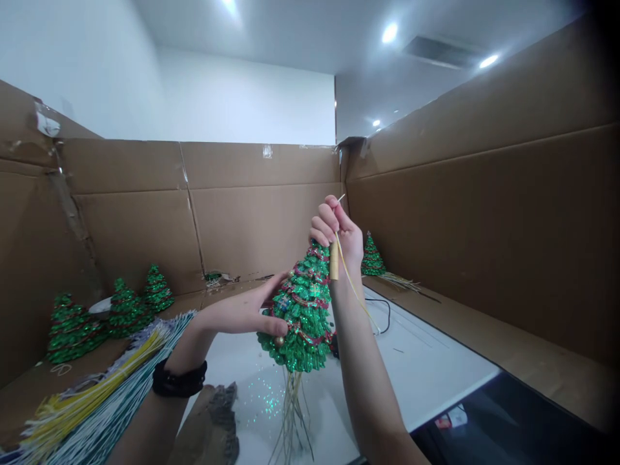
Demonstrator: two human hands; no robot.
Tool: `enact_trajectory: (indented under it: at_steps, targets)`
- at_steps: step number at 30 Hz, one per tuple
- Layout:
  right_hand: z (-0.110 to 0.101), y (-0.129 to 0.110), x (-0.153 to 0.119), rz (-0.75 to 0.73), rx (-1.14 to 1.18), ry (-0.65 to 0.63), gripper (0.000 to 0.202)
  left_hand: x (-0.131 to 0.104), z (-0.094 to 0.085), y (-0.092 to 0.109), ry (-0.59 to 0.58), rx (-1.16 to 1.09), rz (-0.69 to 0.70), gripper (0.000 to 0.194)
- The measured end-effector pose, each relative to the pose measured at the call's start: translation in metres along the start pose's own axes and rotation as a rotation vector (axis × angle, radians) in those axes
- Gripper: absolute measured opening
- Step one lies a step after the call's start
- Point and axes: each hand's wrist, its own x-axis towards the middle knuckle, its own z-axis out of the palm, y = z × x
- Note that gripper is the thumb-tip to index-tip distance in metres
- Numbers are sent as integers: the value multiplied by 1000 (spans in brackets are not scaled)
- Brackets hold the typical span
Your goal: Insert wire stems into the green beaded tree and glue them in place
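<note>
My left hand (266, 307) is wrapped round the side of a glittery green miniature Christmas tree (303, 316) with red garlands and small baubles. It is held tilted slightly to the right, and thin pale strands (293, 400) hang from its base. At the treetop, my right hand (336, 226) is closed, thumb and forefinger pinching a thin yellow strand (352, 284) whose short end pokes out above. A light wooden handle (334, 260) juts down from the same hand; the rest of that tool is hidden by the fingers.
Cardboard walls (266, 213) surround the white work surface (407, 361). More small trees (126, 310) stand at the left, another tree (372, 255) at the right back. Bundled yellow, white and teal strands (111, 387) lie at the left. Green glitter (268, 400) and torn cardboard (213, 420) lie in front.
</note>
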Motion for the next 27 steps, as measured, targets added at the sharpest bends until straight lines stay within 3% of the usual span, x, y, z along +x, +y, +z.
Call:
enact_trajectory:
  at_steps: [11,23,27]
  targets:
    - [-3,3,0,-4,-53,-10,17,-1,5,4,12,-4,-36,103]
    - [0,8,-1,84,67,-125,13,-2,12,11,23,187,1,104]
    - [-1,8,-1,86,189,-215,11,-3,15,15,37,219,-16,102]
